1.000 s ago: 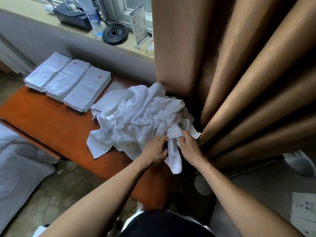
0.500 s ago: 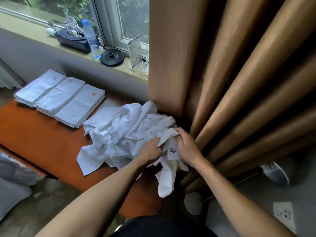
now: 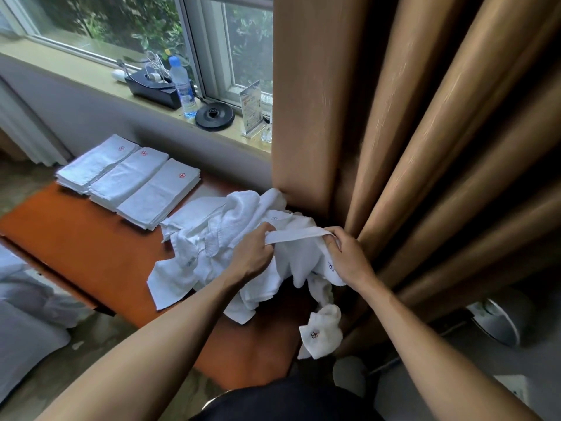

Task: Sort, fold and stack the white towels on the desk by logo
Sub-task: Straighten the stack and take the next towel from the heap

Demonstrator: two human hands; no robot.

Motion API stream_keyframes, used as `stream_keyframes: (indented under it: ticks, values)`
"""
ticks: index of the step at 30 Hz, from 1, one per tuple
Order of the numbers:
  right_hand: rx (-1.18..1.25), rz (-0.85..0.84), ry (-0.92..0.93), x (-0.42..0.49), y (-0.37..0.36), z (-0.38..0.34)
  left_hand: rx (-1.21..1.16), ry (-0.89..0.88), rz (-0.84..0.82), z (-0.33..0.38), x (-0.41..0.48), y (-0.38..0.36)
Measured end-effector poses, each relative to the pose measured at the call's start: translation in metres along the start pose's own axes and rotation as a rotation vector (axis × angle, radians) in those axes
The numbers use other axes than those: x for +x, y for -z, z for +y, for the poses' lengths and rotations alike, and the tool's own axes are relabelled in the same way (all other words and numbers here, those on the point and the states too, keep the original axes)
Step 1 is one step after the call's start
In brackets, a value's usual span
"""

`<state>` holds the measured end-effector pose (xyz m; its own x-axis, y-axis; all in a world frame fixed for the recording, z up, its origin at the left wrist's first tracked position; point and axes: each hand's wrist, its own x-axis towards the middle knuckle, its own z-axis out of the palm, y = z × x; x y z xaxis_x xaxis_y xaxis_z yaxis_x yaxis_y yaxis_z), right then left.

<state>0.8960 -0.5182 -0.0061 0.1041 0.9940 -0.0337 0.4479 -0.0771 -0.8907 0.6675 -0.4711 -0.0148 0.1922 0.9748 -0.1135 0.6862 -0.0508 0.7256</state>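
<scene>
Towel point(image 3: 299, 233) edge now pulled taut between left hand point(image 3: 252, 256) and right hand point(image 3: 349, 258), both gripping it; folding comes next, probably.

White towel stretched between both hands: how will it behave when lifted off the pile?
Likely floppy: the white terry towel is taut only between the left hand and right hand, and cloth below droops past the orange desk edge. Probably light: thin cloth. It may drag neighbours, since it looks tangled in the crumpled white towel pile.
</scene>
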Motion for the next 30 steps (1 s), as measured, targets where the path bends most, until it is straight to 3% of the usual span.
stream_keyframes:
  ticks: [8, 12, 20, 26, 30]
  values:
    - [0.063, 0.051, -0.004, -0.009, 0.004, 0.006, -0.036, -0.045, 0.224, 0.011, -0.016, 0.008]
    - [0.039, 0.079, -0.011, -0.015, 0.010, 0.006, -0.186, -0.054, 0.323, 0.022, -0.019, 0.013]
    - [-0.069, 0.064, -0.064, -0.032, 0.014, 0.024, -0.253, -0.090, 0.269, 0.028, -0.039, 0.004]
    - [-0.038, 0.048, -0.050, -0.041, 0.006, 0.026, -0.244, -0.090, 0.334, 0.021, -0.055, 0.008]
    - [-0.014, -0.004, -0.029, -0.047, -0.003, 0.018, -0.211, -0.014, 0.322, 0.007, -0.061, 0.013]
